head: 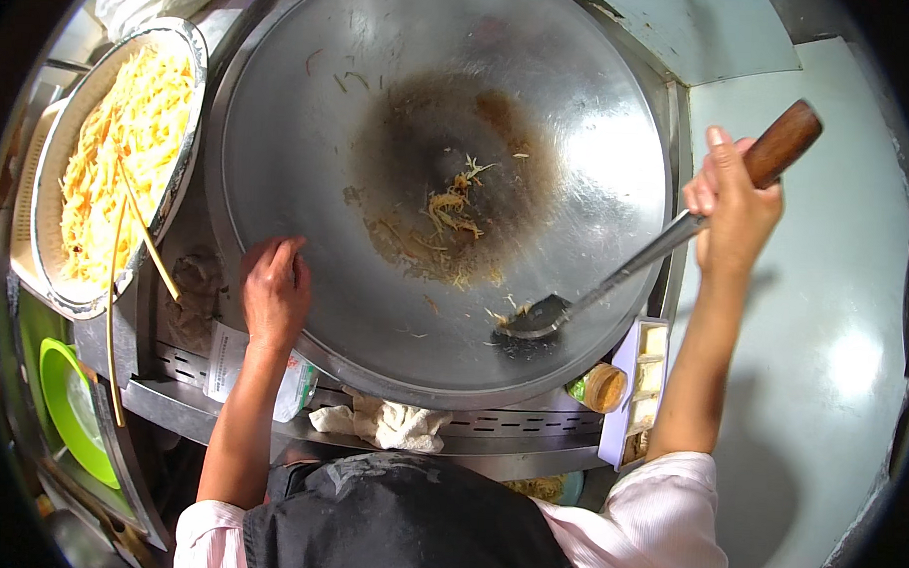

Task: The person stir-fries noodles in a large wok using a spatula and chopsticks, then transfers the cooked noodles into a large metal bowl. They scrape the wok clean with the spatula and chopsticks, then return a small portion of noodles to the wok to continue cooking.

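Note:
A large metal wok [294, 151] lies before me, with browned liquid and shredded food scraps [449, 212] around its middle. My right hand [736, 189] is closed around the handle of a long ladle [628, 267], below its wooden end. The ladle's bowl rests low in the wok's near right part, with a few shreds at its edge. My left hand [275, 289] is at the wok's near left rim, its fingers curled; whether it grips the rim is hidden. To the left, an enamel basin [42, 217] holds yellow shreds [129, 152], with a pair of chopsticks [149, 247] laid across them.
Along the near edge are a crumpled white cloth [401, 425], a plastic packet [297, 387], a spice jar [605, 388] and a divided seasoning box [646, 373]. A green bowl [56, 398] stands at lower left. A pale metal panel [824, 222] borders the right side.

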The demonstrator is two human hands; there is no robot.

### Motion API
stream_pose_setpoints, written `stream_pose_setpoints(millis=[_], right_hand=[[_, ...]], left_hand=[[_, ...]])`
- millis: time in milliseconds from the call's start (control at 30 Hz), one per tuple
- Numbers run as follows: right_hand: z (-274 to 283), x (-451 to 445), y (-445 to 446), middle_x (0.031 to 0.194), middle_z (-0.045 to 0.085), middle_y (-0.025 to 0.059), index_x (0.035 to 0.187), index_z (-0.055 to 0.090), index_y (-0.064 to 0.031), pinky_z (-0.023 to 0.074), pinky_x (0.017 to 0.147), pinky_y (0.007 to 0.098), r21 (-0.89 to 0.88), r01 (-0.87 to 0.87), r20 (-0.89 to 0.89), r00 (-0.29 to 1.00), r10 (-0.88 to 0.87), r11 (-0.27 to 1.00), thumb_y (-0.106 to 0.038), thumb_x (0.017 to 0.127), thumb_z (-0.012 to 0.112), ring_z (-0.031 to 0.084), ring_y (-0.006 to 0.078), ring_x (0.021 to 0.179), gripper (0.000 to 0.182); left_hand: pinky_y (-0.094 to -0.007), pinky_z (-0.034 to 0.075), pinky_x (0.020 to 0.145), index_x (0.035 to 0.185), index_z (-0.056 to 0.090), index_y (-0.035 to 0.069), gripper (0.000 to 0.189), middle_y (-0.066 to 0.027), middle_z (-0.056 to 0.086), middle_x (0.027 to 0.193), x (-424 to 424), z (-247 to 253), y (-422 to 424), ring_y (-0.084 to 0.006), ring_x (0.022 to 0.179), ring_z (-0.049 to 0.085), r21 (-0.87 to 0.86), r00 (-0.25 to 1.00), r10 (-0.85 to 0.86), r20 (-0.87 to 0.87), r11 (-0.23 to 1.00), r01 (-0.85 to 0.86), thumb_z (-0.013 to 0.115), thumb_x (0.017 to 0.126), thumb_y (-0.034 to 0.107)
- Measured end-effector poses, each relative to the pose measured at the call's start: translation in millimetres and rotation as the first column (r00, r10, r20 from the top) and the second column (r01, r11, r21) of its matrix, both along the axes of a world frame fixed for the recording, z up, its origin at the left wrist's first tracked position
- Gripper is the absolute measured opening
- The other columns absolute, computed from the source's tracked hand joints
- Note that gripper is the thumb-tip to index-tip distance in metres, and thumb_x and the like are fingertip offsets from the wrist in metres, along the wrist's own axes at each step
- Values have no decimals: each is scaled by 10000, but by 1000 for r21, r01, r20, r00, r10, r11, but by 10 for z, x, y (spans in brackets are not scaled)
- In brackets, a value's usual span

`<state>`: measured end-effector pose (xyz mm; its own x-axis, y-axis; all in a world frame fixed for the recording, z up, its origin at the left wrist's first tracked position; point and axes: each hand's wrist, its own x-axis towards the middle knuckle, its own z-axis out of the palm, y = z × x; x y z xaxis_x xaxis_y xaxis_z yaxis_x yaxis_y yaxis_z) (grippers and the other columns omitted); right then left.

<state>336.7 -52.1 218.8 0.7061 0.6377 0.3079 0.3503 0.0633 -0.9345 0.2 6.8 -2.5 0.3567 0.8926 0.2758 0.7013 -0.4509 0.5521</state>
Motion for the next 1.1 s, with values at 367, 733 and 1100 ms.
stream_pose_setpoints(millis=[367,733,1100], right_hand=[[-309,157,139,606,507,11,846,507,-54,487,560,313,33,-111,-280,953,116,993,-132,803,673,518,114,507,188],[-783,-95,79,510,421,-20,744,429,-85,319,364,244,269,161,-283,956,-82,950,-96,802,675,359,64,378,253],[-97,115,-145,518,381,-49,712,434,-129,292,379,226,57,-152,-363,917,163,987,-172,836,663,332,44,393,263]], left_hand=[[-390,443,828,931,609,57,219,-101,615,902,46,-29,19,-303,892,572,-10,999,-31,13,999,31,587,721,-1],[-386,446,816,933,607,67,219,-100,610,901,86,-31,-5,-300,898,567,42,999,-45,-13,998,45,590,723,7],[-392,456,794,934,605,59,227,-96,611,895,6,-71,-22,-297,901,567,25,1000,-10,-20,1000,10,580,716,3]])
